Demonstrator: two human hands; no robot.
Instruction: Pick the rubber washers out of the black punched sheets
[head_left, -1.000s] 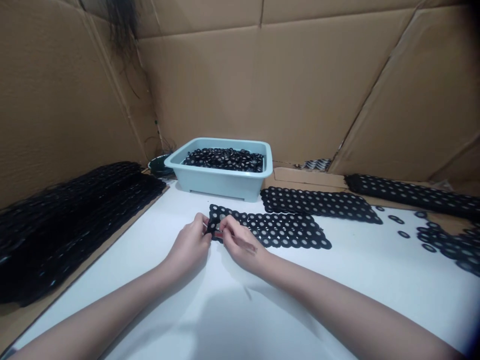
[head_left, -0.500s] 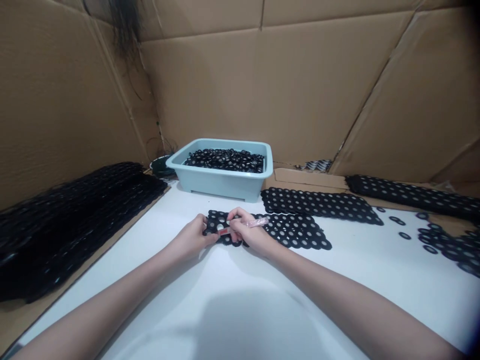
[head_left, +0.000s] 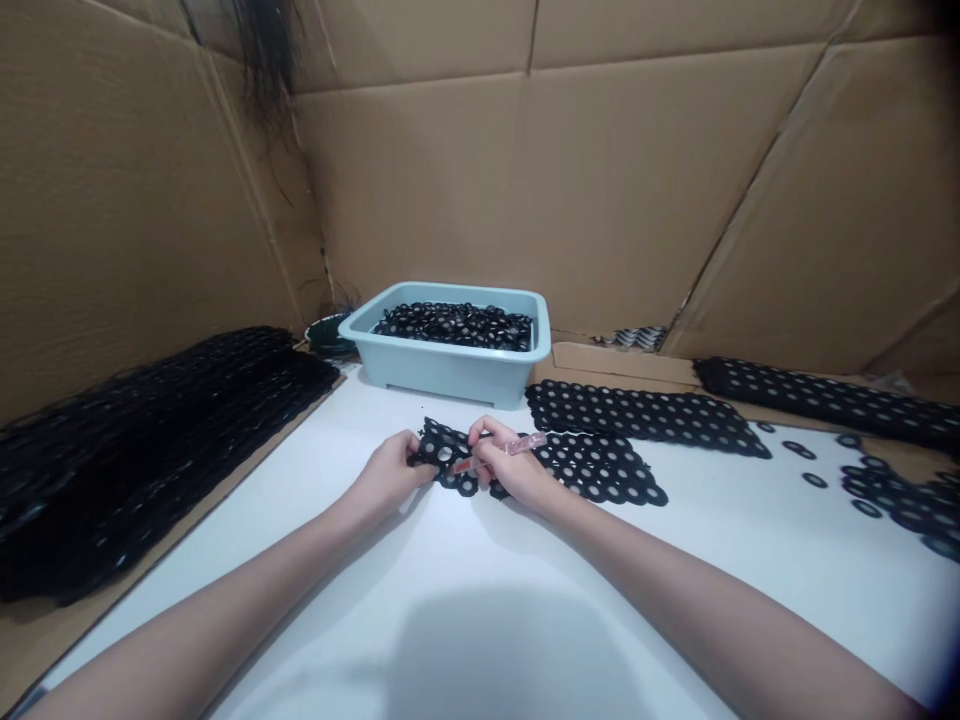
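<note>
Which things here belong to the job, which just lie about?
Apparently in the job:
strip, pinched by left hand
pen-like tool, in right hand

Seemingly lying about:
tub of discs, maybe supply
loose discs
other strips
black pile

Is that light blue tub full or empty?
Partly full: black discs with pale centres lie piled inside the tub, seemingly not reaching its top edge.

Black dotted mesh (head_left: 448,456), slanted pinkish tool (head_left: 528,443)

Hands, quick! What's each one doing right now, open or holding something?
Left hand: closed, pinching the left end of the dotted black piece.
Right hand: closed, holding a slim pinkish tool.
</note>
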